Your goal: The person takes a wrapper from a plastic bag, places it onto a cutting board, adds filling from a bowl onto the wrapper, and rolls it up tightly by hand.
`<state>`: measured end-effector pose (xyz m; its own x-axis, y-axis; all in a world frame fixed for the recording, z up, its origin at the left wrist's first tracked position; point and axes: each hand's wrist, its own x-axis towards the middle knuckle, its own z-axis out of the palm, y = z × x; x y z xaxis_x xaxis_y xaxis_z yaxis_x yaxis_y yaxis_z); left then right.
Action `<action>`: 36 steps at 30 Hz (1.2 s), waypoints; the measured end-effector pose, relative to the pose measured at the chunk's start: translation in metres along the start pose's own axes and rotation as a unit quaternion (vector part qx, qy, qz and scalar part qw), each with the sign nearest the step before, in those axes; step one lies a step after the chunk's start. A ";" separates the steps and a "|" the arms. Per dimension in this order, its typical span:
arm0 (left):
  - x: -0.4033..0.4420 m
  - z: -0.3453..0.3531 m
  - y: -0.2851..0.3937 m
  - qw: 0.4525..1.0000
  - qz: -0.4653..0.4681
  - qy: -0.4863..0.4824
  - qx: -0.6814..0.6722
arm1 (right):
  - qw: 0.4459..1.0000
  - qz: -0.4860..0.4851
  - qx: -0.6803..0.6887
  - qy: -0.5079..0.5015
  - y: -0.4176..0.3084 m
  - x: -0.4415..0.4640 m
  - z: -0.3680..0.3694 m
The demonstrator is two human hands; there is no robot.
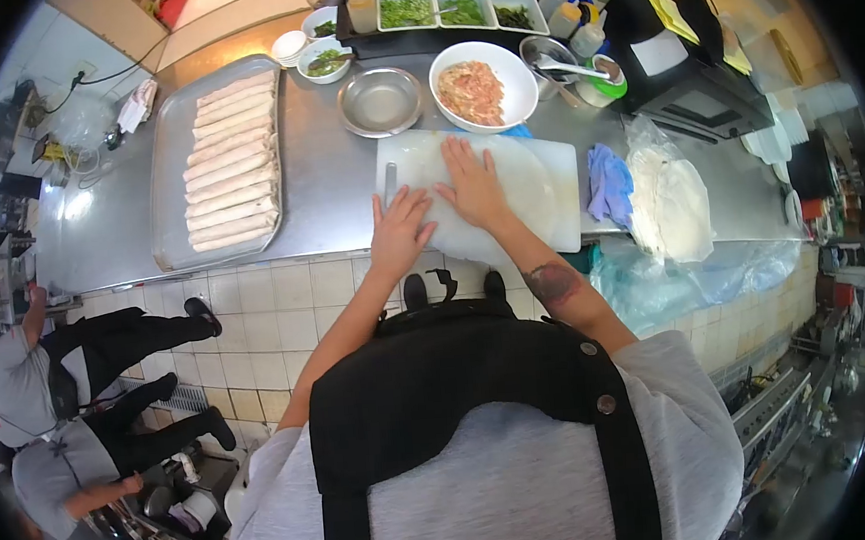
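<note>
Both hands rest on a white cutting board (561,216) at the counter's front edge. My left hand (403,234) lies on the board's left part, fingers spread. Higher up and to the right, my right hand (474,185) lies flat with its fingers stretched forward. A faint round outline shows on the board right of it; whether a thin sheet lies there I cannot tell. Just beyond the board stand a white bowl (517,78) of pinkish minced filling (470,94) and a shallow metal bowl (379,103).
On the left, a metal tray (167,168) carries several long pale rolls (230,169). Right of the board lie a blue cloth (609,187) and a pale floppy stack in plastic (671,203). Tubs of chopped greens (407,13) line the back. Two people (69,376) stand at left.
</note>
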<state>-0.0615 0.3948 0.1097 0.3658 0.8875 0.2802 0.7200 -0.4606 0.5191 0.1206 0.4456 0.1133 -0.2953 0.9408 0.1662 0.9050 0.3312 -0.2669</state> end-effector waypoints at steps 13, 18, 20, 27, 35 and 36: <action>-0.001 -0.002 -0.001 1.000 0.012 0.004 -0.009 | 0.930 0.284 -0.208 -0.108 0.034 -0.086 -0.067; -0.008 -0.011 0.000 0.999 0.014 0.013 -0.041 | 0.943 0.184 -0.079 -0.265 0.010 -0.021 -0.094; -0.010 -0.010 -0.004 0.998 0.025 0.002 -0.052 | 0.994 0.072 0.035 -0.068 -0.001 0.022 -0.058; -0.008 -0.011 -0.004 0.998 0.015 -0.010 -0.053 | 0.980 -0.161 -0.023 -0.111 -0.027 0.129 0.001; -0.006 -0.014 0.000 0.994 -0.041 0.009 -0.099 | 0.947 -0.267 0.117 -0.136 0.012 0.010 -0.032; -0.006 -0.013 0.000 0.994 -0.034 0.006 -0.103 | 0.926 -0.329 0.064 -0.173 0.012 -0.006 -0.033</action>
<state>-0.0719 0.3892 0.1185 0.3121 0.9172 0.2479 0.6069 -0.3932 0.6907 0.1434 0.4413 0.1403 -0.8705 0.4916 0.0239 0.4574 0.8260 -0.3295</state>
